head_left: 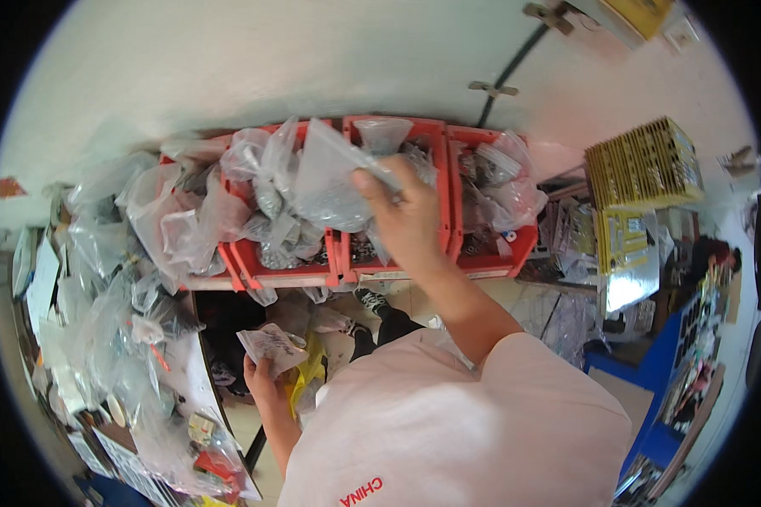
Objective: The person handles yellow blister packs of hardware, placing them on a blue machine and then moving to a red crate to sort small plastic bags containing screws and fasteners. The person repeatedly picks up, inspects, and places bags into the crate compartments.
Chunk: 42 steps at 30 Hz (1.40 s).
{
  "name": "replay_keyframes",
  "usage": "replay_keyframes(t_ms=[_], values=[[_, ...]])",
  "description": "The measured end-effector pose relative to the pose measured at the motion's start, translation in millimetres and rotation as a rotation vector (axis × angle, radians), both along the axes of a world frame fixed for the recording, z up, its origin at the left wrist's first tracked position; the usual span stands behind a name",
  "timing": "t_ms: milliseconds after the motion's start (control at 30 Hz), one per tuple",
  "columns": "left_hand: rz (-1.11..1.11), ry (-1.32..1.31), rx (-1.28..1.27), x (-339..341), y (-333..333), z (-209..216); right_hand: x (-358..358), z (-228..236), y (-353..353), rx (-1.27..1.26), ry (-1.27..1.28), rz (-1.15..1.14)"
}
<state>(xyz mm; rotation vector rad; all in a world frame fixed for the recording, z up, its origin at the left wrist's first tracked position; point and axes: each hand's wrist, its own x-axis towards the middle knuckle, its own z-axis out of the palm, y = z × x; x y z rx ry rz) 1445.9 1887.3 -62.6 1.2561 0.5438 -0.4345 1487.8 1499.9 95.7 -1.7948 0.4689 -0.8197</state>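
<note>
My right hand (404, 207) is raised over the red bins, its fingers closed on a clear plastic bag (334, 186) with small grey metal-looking pieces in its lower part. The bag hangs in front of the middle bins and hides some of what they hold. Lower down on the left, my left hand (265, 378) grips a small whitish plastic packet (273, 348) with dark print. What lies inside that packet I cannot make out. Beneath the raised bag, a red bin (380, 272) holds loose small metal parts and more bags.
Clear bags (177, 220) overflow the leftmost bin. A table (201, 372) piled with plastic bags stands at the left. On the right are a stack of yellow slotted panels (643, 165) and a blue rack (664, 422). A yellow bag (313, 367) is beside my left forearm.
</note>
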Motion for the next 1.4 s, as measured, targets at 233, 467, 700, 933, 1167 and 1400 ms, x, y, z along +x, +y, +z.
replay_keyframes(t_ms=[233,467,700,933,1167,1400], values=[[-0.162,-0.055,0.077,38,-34,0,-108,47,-92,-0.089,0.202,-0.345],[-0.264,-0.038,0.036,38,-53,-2,-187,-19,-159,-0.131,0.417,-0.434],[-0.211,-0.061,0.094,28,-34,-13,-206,-117,-187,-0.366,0.858,-0.409],[-0.127,0.004,0.084,15,5,-20,-155,-106,-222,-0.724,0.606,-0.518],[-0.133,-0.025,0.083,13,2,-24,-112,-111,-273,-0.819,0.781,-0.472],[-0.153,-0.022,0.079,10,-3,-24,-137,-103,-301,-0.444,0.747,-0.570]])
